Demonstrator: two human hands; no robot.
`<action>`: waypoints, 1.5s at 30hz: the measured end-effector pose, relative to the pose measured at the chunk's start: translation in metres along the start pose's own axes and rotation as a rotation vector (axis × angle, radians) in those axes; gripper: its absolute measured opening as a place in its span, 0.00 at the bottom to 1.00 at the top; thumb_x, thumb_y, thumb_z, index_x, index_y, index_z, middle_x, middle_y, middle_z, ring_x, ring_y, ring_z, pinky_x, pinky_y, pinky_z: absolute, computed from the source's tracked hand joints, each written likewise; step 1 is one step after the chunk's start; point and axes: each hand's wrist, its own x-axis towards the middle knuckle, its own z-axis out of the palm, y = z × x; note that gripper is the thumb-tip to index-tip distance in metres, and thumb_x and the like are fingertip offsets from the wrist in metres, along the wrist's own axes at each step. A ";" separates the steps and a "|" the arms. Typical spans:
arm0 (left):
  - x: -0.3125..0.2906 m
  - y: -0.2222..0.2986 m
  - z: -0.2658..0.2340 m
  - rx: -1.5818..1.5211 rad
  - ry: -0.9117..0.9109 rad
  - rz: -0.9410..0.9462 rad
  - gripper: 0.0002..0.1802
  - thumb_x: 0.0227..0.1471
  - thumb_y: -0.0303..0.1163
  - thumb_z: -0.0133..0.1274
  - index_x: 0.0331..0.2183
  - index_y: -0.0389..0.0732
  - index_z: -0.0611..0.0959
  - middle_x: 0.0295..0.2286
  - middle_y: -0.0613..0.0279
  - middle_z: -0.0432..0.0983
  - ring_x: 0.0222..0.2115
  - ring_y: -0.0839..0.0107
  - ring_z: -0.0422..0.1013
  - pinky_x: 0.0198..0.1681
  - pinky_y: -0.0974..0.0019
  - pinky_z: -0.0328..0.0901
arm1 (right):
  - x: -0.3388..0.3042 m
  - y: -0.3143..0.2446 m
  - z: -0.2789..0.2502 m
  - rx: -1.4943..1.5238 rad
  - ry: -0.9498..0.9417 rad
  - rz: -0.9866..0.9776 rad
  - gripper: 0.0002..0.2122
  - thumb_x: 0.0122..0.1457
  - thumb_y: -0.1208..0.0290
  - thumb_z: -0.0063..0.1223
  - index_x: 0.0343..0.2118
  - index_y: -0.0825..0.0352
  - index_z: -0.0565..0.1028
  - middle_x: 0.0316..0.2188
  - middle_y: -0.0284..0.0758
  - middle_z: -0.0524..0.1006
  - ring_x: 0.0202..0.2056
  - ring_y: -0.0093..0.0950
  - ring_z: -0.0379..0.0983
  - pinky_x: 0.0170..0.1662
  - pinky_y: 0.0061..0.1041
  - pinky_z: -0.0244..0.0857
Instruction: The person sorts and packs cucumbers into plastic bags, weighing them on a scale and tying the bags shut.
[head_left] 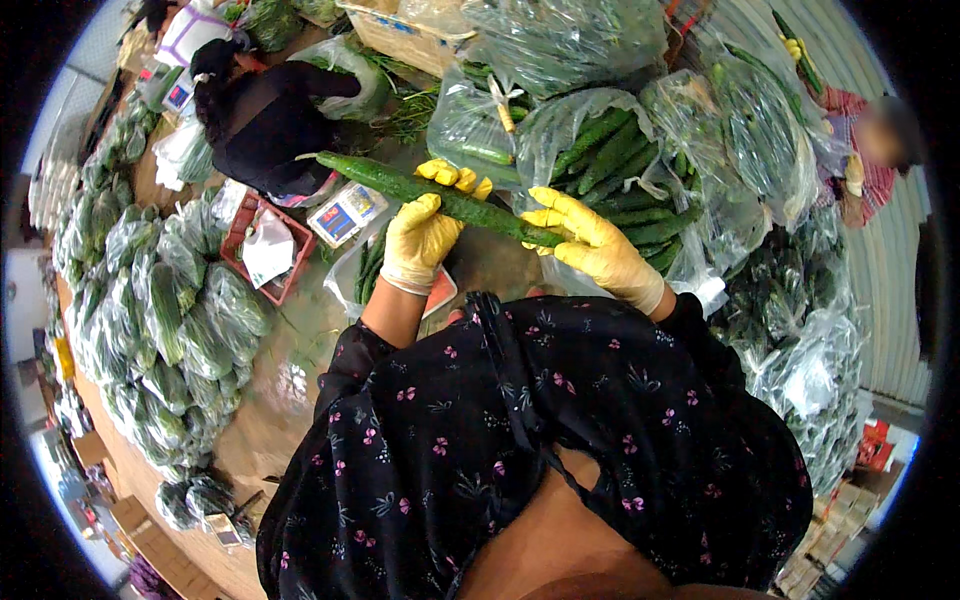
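Note:
A long green cucumber (pixel 345 168) lies slantwise across both my hands in front of my chest, its thin stem end pointing up and left. My left hand (pixel 425 235), in a yellow glove, is closed round its middle. At the lower right end my right hand (pixel 590 245), gloved the same way, holds the tip between thumb and fingers. Just beyond the right hand, an open clear plastic bag (pixel 540 125) is full of cucumbers (pixel 612 155). Beside my left wrist, a smaller open bag (pixel 345 280) with some cucumbers is partly hidden by my forearm.
Bagged cucumbers (pixel 160 310) are heaped along the left. A red crate (pixel 275 285) and a boxed pack (pixel 345 215) stand left of my hands. A person in black (pixel 270 120) bends at the upper left; another in a checked top (pixel 880 175) is at right. More filled bags (pixel 565 45) lie ahead.

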 end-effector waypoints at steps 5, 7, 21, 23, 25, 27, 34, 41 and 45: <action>-0.022 0.017 -0.003 0.096 0.058 0.116 0.17 0.40 0.20 0.53 0.37 0.40 0.71 0.34 0.60 0.68 0.44 0.59 0.63 0.56 0.46 0.50 | 0.039 -0.003 0.024 -0.763 -0.053 -0.091 0.26 0.51 0.77 0.49 0.55 0.68 0.60 0.50 0.40 0.67 0.50 0.30 0.64 0.53 0.27 0.57; -0.028 0.012 0.006 0.203 0.065 0.123 0.17 0.42 0.21 0.53 0.38 0.40 0.71 0.35 0.59 0.69 0.43 0.60 0.64 0.56 0.51 0.51 | 0.063 0.022 0.029 -1.029 -0.043 -0.256 0.25 0.48 0.61 0.53 0.49 0.68 0.65 0.43 0.48 0.70 0.45 0.42 0.67 0.47 0.33 0.61; -0.046 0.011 0.005 1.080 0.565 -0.074 0.13 0.44 0.21 0.53 0.36 0.37 0.73 0.28 0.62 0.72 0.28 0.68 0.68 0.34 0.68 0.64 | 0.114 0.142 0.020 -1.322 -0.634 0.290 0.19 0.48 0.54 0.47 0.36 0.65 0.73 0.31 0.46 0.75 0.37 0.44 0.71 0.39 0.38 0.65; -0.070 0.049 0.000 0.643 0.558 0.017 0.14 0.44 0.23 0.52 0.37 0.36 0.72 0.29 0.58 0.71 0.30 0.65 0.68 0.37 0.64 0.65 | 0.156 0.114 0.005 -1.356 -0.777 0.184 0.15 0.49 0.58 0.46 0.33 0.64 0.75 0.32 0.41 0.75 0.36 0.37 0.71 0.40 0.35 0.63; -0.081 0.059 -0.028 0.126 0.467 0.009 0.13 0.47 0.27 0.50 0.38 0.34 0.73 0.31 0.57 0.71 0.34 0.62 0.67 0.42 0.59 0.63 | 0.218 0.049 -0.031 -1.273 -0.408 -0.402 0.12 0.52 0.64 0.46 0.34 0.66 0.73 0.29 0.37 0.75 0.33 0.32 0.70 0.38 0.30 0.64; -0.079 0.056 -0.032 -0.132 0.403 0.008 0.13 0.50 0.30 0.48 0.38 0.35 0.74 0.35 0.55 0.71 0.40 0.59 0.66 0.49 0.53 0.57 | 0.270 -0.023 -0.076 -0.858 0.126 -0.278 0.16 0.50 0.62 0.54 0.36 0.70 0.69 0.28 0.36 0.74 0.32 0.28 0.70 0.37 0.27 0.65; -0.117 0.035 -0.100 0.055 0.535 0.136 0.17 0.55 0.37 0.42 0.46 0.43 0.71 0.46 0.60 0.68 0.49 0.65 0.61 0.55 0.59 0.54 | 0.252 -0.001 0.017 -0.792 -0.248 -0.149 0.21 0.51 0.61 0.56 0.45 0.69 0.68 0.38 0.37 0.73 0.41 0.27 0.68 0.44 0.25 0.62; -0.150 0.005 -0.121 0.471 0.986 -0.080 0.19 0.48 0.40 0.55 0.40 0.40 0.74 0.33 0.62 0.73 0.31 0.71 0.68 0.37 0.68 0.64 | 0.157 0.147 0.071 -0.535 -0.368 0.549 0.25 0.48 0.69 0.54 0.52 0.63 0.64 0.24 0.32 0.73 0.18 0.20 0.66 0.22 0.22 0.62; -0.236 0.026 -0.187 0.911 1.512 0.078 0.23 0.39 0.39 0.62 0.36 0.35 0.76 0.29 0.58 0.73 0.29 0.69 0.69 0.34 0.66 0.64 | 0.183 0.176 0.052 -0.837 -0.333 0.605 0.27 0.48 0.71 0.54 0.54 0.64 0.62 0.27 0.35 0.74 0.17 0.22 0.67 0.21 0.22 0.63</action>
